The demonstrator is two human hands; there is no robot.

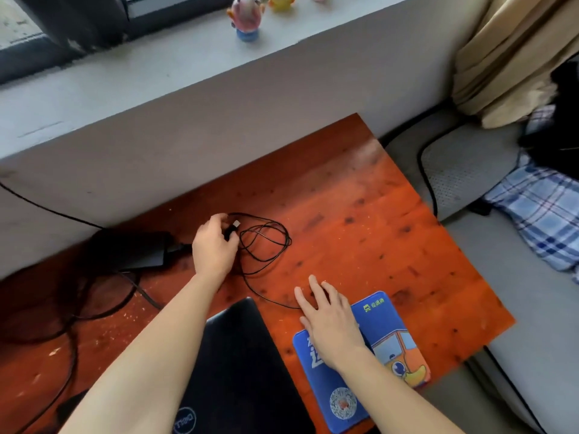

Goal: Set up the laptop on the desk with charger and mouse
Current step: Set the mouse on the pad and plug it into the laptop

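A closed black laptop (pixel 238 358) lies at the desk's near edge between my forearms. My left hand (pixel 213 249) grips the plug end of the thin black mouse cable (pixel 266 242), which lies in loose coils on the orange wooden desk (pixel 360 214). That cable runs under my right hand (pixel 329 324), which rests with straight fingers on top of the mouse on the blue mouse pad (pixel 385 333); the mouse is almost wholly hidden beneath it. The black charger brick (pixel 134 249) sits at the back left with its thick cords (pixel 72 308) looped on the desk.
A grey wall and a windowsill with small figurines (pixel 247 18) rise behind the desk. To the right are a grey seat cushion (pixel 463 170), a plaid cloth (pixel 539 211), a beige curtain (pixel 507 57) and a black cable (pixel 426 180) past the desk's edge.
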